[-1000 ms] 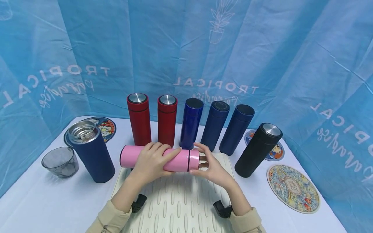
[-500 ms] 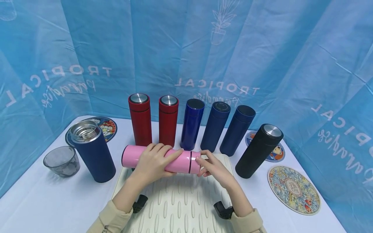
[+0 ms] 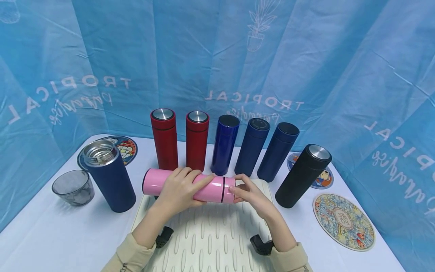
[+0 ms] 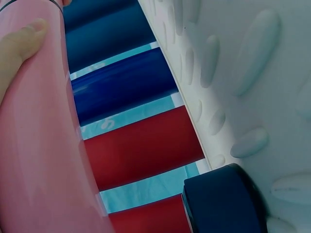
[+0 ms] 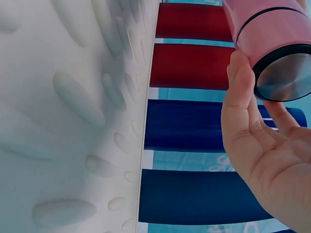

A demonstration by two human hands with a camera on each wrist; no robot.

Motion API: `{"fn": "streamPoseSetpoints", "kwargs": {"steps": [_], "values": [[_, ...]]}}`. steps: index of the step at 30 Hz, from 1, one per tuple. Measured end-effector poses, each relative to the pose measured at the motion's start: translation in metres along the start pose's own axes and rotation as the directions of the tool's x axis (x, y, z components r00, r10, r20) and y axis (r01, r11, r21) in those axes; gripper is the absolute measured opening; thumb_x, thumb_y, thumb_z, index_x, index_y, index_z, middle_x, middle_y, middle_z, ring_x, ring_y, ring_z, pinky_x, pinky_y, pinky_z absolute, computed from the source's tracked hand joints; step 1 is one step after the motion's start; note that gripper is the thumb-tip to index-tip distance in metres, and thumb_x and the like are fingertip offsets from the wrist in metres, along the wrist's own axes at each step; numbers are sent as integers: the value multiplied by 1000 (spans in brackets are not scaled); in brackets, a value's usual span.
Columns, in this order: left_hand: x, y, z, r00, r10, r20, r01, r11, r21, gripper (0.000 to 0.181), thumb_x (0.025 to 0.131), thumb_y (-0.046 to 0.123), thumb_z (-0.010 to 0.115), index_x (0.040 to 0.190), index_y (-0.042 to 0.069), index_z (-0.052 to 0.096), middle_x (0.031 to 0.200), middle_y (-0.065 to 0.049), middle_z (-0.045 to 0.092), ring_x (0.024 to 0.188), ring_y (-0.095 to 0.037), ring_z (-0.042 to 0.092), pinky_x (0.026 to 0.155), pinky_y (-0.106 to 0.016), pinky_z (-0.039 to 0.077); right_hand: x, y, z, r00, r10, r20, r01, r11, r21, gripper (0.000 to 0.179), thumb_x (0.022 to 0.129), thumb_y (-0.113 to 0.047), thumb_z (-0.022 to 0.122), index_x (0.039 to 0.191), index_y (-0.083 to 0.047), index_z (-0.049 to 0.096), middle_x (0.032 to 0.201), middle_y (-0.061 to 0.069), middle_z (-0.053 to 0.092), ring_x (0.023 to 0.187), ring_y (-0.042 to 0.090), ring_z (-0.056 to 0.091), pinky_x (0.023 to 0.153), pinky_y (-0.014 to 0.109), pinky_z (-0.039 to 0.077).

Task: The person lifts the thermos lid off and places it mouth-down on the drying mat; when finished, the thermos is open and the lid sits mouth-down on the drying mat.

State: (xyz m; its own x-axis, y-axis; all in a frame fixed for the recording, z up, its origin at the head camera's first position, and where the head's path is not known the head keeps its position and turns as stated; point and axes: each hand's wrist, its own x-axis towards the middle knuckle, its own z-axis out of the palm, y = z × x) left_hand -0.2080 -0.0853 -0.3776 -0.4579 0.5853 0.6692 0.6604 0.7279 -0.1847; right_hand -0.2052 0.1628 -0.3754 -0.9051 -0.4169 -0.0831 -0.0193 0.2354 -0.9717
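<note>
A glossy pink thermos bottle (image 3: 212, 189) lies on its side above the cream mat, its lid end to the right. My left hand (image 3: 180, 187) grips the body from above, the thumb (image 4: 29, 41) along its side. My right hand (image 3: 253, 197) holds the pink lid (image 3: 229, 190) between thumb and fingers. A black ring marks the seam where lid meets body. In the right wrist view the lid's end shows a round brushed-metal disc (image 5: 286, 77). Beneath the bottle, a dark blue cap (image 4: 221, 199) sits on the mat, mostly hidden from the head view.
Behind stand two red thermoses (image 3: 164, 143), several blue ones (image 3: 224, 147) and, rightward, a black one (image 3: 300, 179). At left are a lidless navy thermos (image 3: 110, 181) and a grey glass bowl (image 3: 73, 187). Round patterned coasters (image 3: 343, 223) lie at the sides; the ridged mat (image 3: 204, 234) spans the front.
My right hand's fingers, earlier spread round the lid end, have drawn in, and the thumb has moved up onto the lid's side. The bottle's lid end dips slightly lower. My left hand keeps its grip.
</note>
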Motion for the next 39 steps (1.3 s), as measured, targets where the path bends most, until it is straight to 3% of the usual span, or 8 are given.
{"fn": "streamPoseSetpoints", "kwargs": {"steps": [7, 15, 22, 34, 39], "values": [[0, 0, -1, 1000, -10, 8, 10, 1000, -4, 71, 55, 51, 82, 119, 27, 61, 96, -5, 66, 85, -23, 59, 74, -39, 51, 0, 0, 0, 1000, -29, -11, 29, 999, -30, 51, 84, -27, 63, 126, -10, 40, 110, 14, 55, 99, 24, 53, 83, 34, 47], [0, 1, -3, 999, -24, 23, 24, 1000, -3, 73, 54, 50, 83, 119, 28, 61, 95, -6, 66, 85, -23, 59, 74, -40, 51, -2, 1, 0, 994, -103, 23, 104, 993, -50, 58, 81, -19, 70, 128, -11, 36, 126, 17, 46, 109, 29, 49, 85, 36, 48], [1, 1, -4, 999, -38, 21, 38, 999, 3, 73, 54, 51, 82, 120, 28, 60, 95, -6, 66, 84, -23, 59, 73, -40, 50, 1, 1, 0, 979, -202, 9, 202, 973, -115, 63, 76, -11, 74, 126, -9, 36, 124, 15, 45, 106, 30, 49, 90, 41, 44], [2, 0, -5, 998, -49, 34, 49, 999, -15, 74, 54, 51, 83, 120, 27, 60, 95, -5, 66, 85, -23, 59, 73, -40, 50, 2, 2, 3, 950, -313, -14, 302, 927, -221, 66, 66, 3, 79, 119, -11, 42, 124, 4, 46, 117, 23, 47, 93, 42, 44], [1, 0, -5, 999, -43, 31, 43, 999, -9, 74, 54, 52, 82, 120, 27, 60, 96, -5, 66, 87, -23, 60, 75, -40, 50, 0, 0, 4, 960, -279, 17, 277, 943, -186, 81, 67, 1, 79, 131, -13, 31, 134, 8, 38, 121, 28, 43, 93, 43, 44]]}}
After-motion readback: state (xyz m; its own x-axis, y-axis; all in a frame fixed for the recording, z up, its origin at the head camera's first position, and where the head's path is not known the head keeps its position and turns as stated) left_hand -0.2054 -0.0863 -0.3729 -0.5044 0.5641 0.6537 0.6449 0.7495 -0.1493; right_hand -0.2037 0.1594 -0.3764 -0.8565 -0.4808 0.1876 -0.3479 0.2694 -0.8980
